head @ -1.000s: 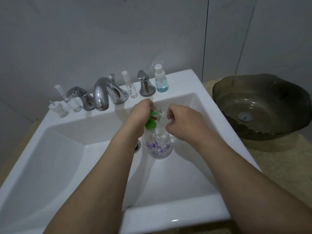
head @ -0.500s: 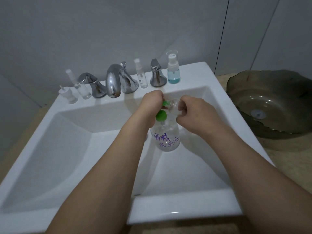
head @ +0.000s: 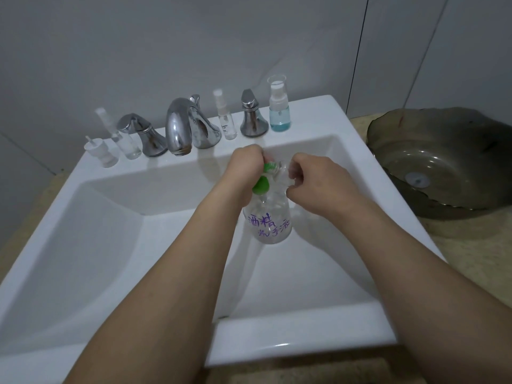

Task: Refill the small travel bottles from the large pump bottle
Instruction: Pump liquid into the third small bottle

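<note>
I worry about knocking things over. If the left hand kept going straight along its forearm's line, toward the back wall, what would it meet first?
Probably the right-hand tap handle, flanked by the slim spray bottle and blue bottle; depth is unclear.

Two hands: left hand [head: 245, 169], right hand [head: 315, 180]. One pump bottle [head: 270, 220] below fingers. Four small bottles beyond fingers: [head: 101, 152], [head: 126, 142], [head: 225, 117], [head: 279, 109]. One faucet [head: 177, 126], two handles [head: 144, 137] [head: 252, 117]. One glass basin [head: 443, 162].

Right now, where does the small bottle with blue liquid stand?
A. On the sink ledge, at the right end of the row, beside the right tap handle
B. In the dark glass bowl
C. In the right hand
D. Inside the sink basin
A: the blue bottle stands upright on the sink ledge, just right of the right tap handle.
</note>
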The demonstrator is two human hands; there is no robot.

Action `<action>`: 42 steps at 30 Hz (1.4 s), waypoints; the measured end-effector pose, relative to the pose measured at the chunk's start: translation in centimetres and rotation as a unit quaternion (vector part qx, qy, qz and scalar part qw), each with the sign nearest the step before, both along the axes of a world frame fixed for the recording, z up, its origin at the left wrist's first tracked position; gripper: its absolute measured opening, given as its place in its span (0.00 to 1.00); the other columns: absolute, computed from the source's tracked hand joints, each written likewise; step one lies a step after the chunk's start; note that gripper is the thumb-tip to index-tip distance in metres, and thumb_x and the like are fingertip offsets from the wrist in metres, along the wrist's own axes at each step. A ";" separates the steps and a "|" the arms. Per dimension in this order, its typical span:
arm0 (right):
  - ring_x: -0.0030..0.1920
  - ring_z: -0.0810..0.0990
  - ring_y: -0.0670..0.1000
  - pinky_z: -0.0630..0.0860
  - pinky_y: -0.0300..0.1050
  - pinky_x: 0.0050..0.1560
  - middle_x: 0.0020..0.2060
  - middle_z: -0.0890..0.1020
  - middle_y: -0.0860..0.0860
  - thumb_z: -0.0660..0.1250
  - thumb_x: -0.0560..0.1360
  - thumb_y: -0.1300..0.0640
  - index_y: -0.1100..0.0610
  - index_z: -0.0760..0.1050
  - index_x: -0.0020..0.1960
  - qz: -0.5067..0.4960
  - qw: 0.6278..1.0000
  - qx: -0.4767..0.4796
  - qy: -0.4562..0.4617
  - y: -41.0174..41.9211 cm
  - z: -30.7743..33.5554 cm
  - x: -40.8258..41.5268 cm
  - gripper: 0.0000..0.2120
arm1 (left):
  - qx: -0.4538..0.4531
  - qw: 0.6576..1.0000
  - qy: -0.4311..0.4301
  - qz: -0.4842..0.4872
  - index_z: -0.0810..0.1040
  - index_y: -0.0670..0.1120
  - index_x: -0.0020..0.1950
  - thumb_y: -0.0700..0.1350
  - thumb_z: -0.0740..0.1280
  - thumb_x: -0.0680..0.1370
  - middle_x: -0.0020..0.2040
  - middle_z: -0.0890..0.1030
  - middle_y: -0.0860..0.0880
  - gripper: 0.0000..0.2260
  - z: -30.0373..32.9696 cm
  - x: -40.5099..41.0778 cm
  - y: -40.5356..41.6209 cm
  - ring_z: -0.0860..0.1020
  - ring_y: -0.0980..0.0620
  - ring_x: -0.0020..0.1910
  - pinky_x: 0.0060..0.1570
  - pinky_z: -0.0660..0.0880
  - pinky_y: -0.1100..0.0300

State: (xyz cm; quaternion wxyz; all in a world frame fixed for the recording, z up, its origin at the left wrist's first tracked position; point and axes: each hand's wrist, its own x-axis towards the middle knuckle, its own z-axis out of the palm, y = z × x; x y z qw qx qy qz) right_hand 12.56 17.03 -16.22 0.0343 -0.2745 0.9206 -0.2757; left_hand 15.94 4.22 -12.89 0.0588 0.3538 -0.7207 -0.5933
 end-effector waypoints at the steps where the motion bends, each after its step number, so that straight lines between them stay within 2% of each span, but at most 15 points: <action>1: 0.41 0.74 0.51 0.68 0.43 0.40 0.40 0.77 0.45 0.67 0.67 0.57 0.50 0.71 0.45 -0.007 1.000 -0.009 0.007 0.0 0.1 0.0 0.08 | 0.013 1.000 0.015 0.008 0.79 0.43 0.42 0.40 0.57 0.78 0.42 0.80 0.45 0.12 0.3 0.1 0.1 0.74 0.46 0.37 0.39 0.71 0.56; 6: 0.41 0.74 0.51 0.68 0.43 0.40 0.38 0.77 0.45 0.67 0.67 0.57 0.49 0.71 0.44 -0.012 1.000 -0.024 0.013 -0.1 0.1 0.1 0.08 | 0.025 0.999 0.040 -0.008 0.82 0.43 0.46 0.44 0.56 0.78 0.42 0.81 0.49 0.15 0.6 0.4 0.3 0.72 0.48 0.37 0.38 0.68 0.57; 9: 0.41 0.74 0.51 0.68 0.43 0.39 0.39 0.77 0.45 0.67 0.67 0.57 0.49 0.71 0.44 -0.007 1.000 -0.022 0.009 -0.1 0.1 0.0 0.08 | 0.012 1.000 0.006 -0.012 0.81 0.41 0.49 0.42 0.56 0.77 0.41 0.81 0.47 0.13 0.7 0.5 0.2 0.74 0.46 0.38 0.35 0.69 0.59; 12: 0.41 0.75 0.51 0.68 0.43 0.39 0.39 0.78 0.45 0.68 0.67 0.57 0.49 0.71 0.45 -0.001 1.000 -0.022 0.000 -0.1 0.0 0.0 0.08 | -0.028 0.999 -0.017 -0.035 0.74 0.43 0.41 0.38 0.57 0.78 0.40 0.78 0.45 0.09 0.4 0.1 -0.3 0.76 0.47 0.37 0.36 0.71 0.59; 15: 0.41 0.75 0.52 0.70 0.43 0.39 0.40 0.78 0.45 0.67 0.66 0.57 0.50 0.70 0.43 0.004 1.000 -0.006 -0.010 -0.1 -0.2 0.0 0.08 | -0.054 0.996 -0.049 -0.052 0.69 0.45 0.35 0.36 0.58 0.80 0.34 0.74 0.48 0.13 0.2 0.1 -0.4 0.72 0.51 0.31 0.34 0.72 0.60; 18: 0.43 0.76 0.52 0.72 0.44 0.41 0.41 0.78 0.46 0.67 0.66 0.58 0.49 0.70 0.42 0.006 1.000 0.010 -0.023 0.0 -0.4 -0.1 0.08 | -0.080 0.991 -0.084 -0.071 0.70 0.41 0.33 0.33 0.55 0.79 0.31 0.72 0.44 0.15 0.0 0.0 0.0 0.70 0.47 0.30 0.38 0.70 0.57; 21: 0.43 0.77 0.52 0.74 0.44 0.42 0.41 0.78 0.46 0.67 0.66 0.58 0.48 0.70 0.43 0.005 1.000 0.013 -0.026 0.0 -0.4 -0.1 0.09 | -0.089 0.990 -0.074 -0.079 0.68 0.45 0.34 0.36 0.55 0.81 0.33 0.71 0.49 0.15 0.0 0.0 -0.2 0.70 0.53 0.31 0.34 0.71 0.63; 23: 0.43 0.77 0.52 0.73 0.44 0.42 0.41 0.78 0.46 0.67 0.66 0.57 0.49 0.70 0.43 0.007 1.000 0.014 -0.021 0.0 -0.3 -0.1 0.09 | -0.079 0.991 -0.071 -0.079 0.67 0.46 0.36 0.38 0.55 0.81 0.34 0.71 0.49 0.14 0.2 0.1 -0.2 0.70 0.53 0.31 0.31 0.69 0.64; 26: 0.43 0.76 0.52 0.71 0.43 0.40 0.41 0.78 0.46 0.67 0.66 0.57 0.49 0.71 0.43 0.002 1.000 0.009 -0.012 -0.2 -0.2 -0.1 0.09 | -0.040 0.993 -0.079 -0.081 0.71 0.44 0.42 0.44 0.57 0.80 0.34 0.73 0.45 0.09 0.8 0.6 -0.1 0.70 0.48 0.32 0.36 0.68 0.59; 28: 0.42 0.75 0.52 0.70 0.43 0.40 0.41 0.78 0.46 0.67 0.66 0.58 0.49 0.71 0.44 -0.009 1.000 -0.008 0.000 -0.2 0.0 0.0 0.08 | 0.007 0.995 -0.060 -0.083 0.73 0.45 0.46 0.50 0.58 0.80 0.34 0.76 0.46 0.10 1.0 0.6 -0.2 0.71 0.48 0.32 0.36 0.68 0.58; 30: 0.43 0.75 0.52 0.71 0.44 0.41 0.40 0.78 0.46 0.66 0.67 0.58 0.50 0.72 0.44 -0.012 1.000 -0.017 0.016 -0.2 0.2 0.0 0.08 | 0.045 0.996 -0.025 -0.074 0.74 0.45 0.45 0.51 0.59 0.78 0.34 0.78 0.47 0.11 0.9 0.3 -0.3 0.72 0.47 0.32 0.34 0.68 0.59; 34: 0.42 0.75 0.52 0.70 0.43 0.40 0.39 0.78 0.46 0.67 0.67 0.58 0.50 0.71 0.45 -0.004 1.000 -0.019 0.014 -0.2 0.2 0.0 0.09 | 0.022 0.998 -0.010 -0.054 0.74 0.44 0.43 0.48 0.58 0.78 0.34 0.78 0.46 0.10 0.7 0.1 -0.1 0.72 0.46 0.34 0.35 0.68 0.58; 37: 0.41 0.75 0.52 0.68 0.43 0.39 0.39 0.78 0.46 0.67 0.67 0.57 0.49 0.71 0.44 -0.003 1.000 -0.018 0.011 -0.2 0.1 -0.1 0.09 | -0.022 0.997 -0.046 -0.051 0.73 0.44 0.44 0.44 0.57 0.79 0.29 0.78 0.47 0.08 1.0 0.2 0.1 0.72 0.47 0.31 0.34 0.66 0.59; 40: 0.42 0.76 0.53 0.72 0.43 0.40 0.40 0.79 0.47 0.67 0.66 0.58 0.50 0.70 0.43 -0.004 1.000 -0.011 -0.002 -0.2 -0.2 -0.1 0.08 | -0.056 0.994 -0.072 -0.063 0.71 0.43 0.38 0.40 0.56 0.79 0.18 0.74 0.50 0.11 0.9 0.3 0.2 0.69 0.49 0.27 0.30 0.64 0.60; 42: 0.42 0.77 0.53 0.72 0.43 0.40 0.41 0.79 0.46 0.67 0.66 0.58 0.50 0.71 0.43 -0.001 1.000 -0.002 -0.014 -0.2 -0.5 -0.2 0.08 | -0.079 0.991 -0.078 -0.073 0.70 0.42 0.34 0.36 0.56 0.78 0.19 0.73 0.48 0.14 0.7 0.2 0.3 0.69 0.48 0.28 0.34 0.68 0.59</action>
